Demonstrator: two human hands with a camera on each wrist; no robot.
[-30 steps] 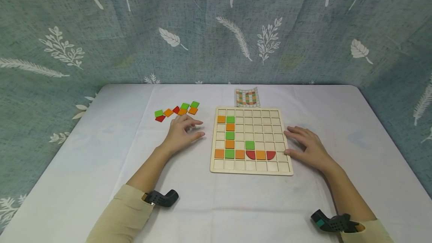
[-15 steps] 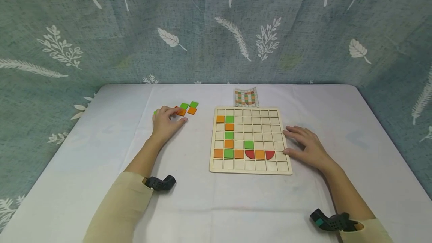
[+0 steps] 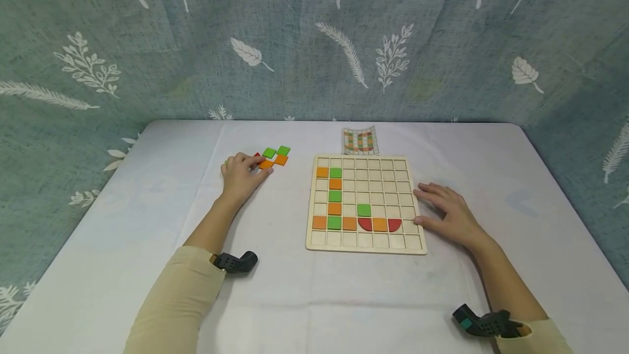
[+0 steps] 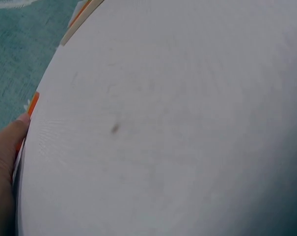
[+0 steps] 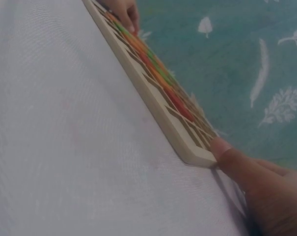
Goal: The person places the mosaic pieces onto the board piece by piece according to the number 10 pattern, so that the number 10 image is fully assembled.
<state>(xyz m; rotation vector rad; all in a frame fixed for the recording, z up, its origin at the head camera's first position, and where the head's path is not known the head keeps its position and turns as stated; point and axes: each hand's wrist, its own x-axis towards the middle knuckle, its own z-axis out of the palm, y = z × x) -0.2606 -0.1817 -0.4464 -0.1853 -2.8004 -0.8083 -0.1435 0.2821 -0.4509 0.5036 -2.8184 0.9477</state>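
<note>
Left fingers (image 3: 253,160): hold unclear | right fingers (image 3: 431,196): relaxed, touching board (image 3: 361,186) | loose green tiles (image 3: 269,153): head only

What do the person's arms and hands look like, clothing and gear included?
Left hand and right hand are bare. Beige sleeves end at the forearms, with a black, bent device at each cuff; the right one has a teal patch.

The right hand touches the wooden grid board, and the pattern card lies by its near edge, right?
Near is wrong: the head view shows the pattern card by the far edge of the wooden grid board, which the right hand touches.
</note>
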